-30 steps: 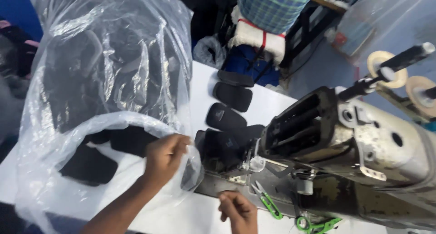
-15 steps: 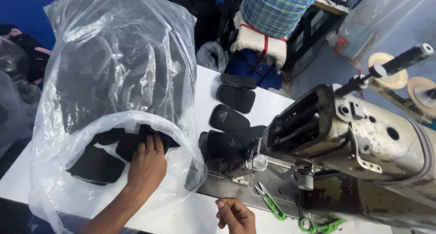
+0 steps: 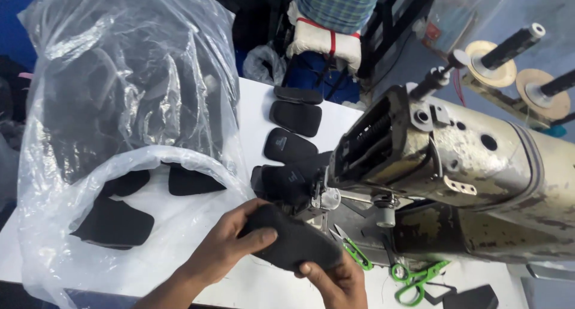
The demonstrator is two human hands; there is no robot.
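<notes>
Black padded fabric piece (image 3: 294,243), oval in outline, held near the front edge of the white surface (image 3: 251,105), just near of the sewing machine's needle area. Left hand (image 3: 230,246) grips its left end, fingers curled over the top and thumb along the near side. Right hand (image 3: 335,282) holds its right end from below, fingers closed on the edge. Right of the hands lie green-handled snips (image 3: 353,252) and green-handled scissors (image 3: 419,279). Behind the piece, a worn grey sewing machine (image 3: 455,159) fills the right side, with a stack of black pieces (image 3: 287,183) beside its needle. Three more black pads (image 3: 295,118) run in a line toward the far edge. Left, a large clear plastic bag (image 3: 120,105) holds many similar black pieces, its mouth open toward the hands.
</notes>
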